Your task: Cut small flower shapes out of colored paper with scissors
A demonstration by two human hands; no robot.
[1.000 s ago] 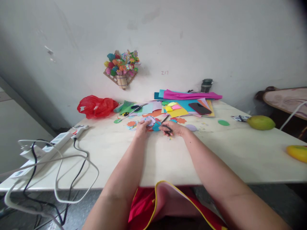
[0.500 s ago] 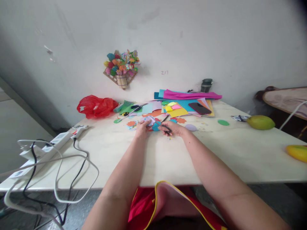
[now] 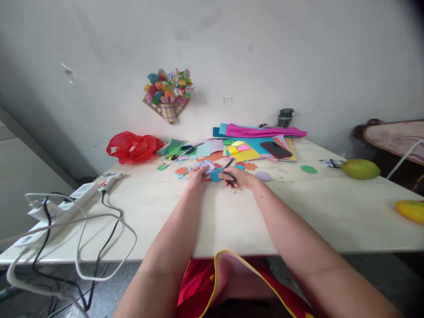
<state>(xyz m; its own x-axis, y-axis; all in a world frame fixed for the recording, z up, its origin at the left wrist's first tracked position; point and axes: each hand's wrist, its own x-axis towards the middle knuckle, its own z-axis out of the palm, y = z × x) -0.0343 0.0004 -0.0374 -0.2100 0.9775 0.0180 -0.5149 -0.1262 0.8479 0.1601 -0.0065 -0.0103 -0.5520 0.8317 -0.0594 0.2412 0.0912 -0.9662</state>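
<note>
My left hand (image 3: 196, 176) pinches a light purple paper piece (image 3: 206, 166) over the middle of the table. My right hand (image 3: 239, 177) is closed round the dark handles of a pair of scissors (image 3: 228, 177), whose blades point up and left towards that paper. Whether the blades touch it is too small to tell. Beneath and between the hands lies a blue paper shape (image 3: 216, 175). Orange scalloped shapes (image 3: 250, 166) lie beyond my right hand, and a purple oval (image 3: 263, 176) lies to its right.
Coloured sheets (image 3: 247, 154) and a dark phone (image 3: 276, 149) lie at the back. A red plastic bag (image 3: 134, 148) is at the back left, a power strip (image 3: 71, 201) with loose cables at the left. A green-yellow fruit (image 3: 360, 169) sits at the right.
</note>
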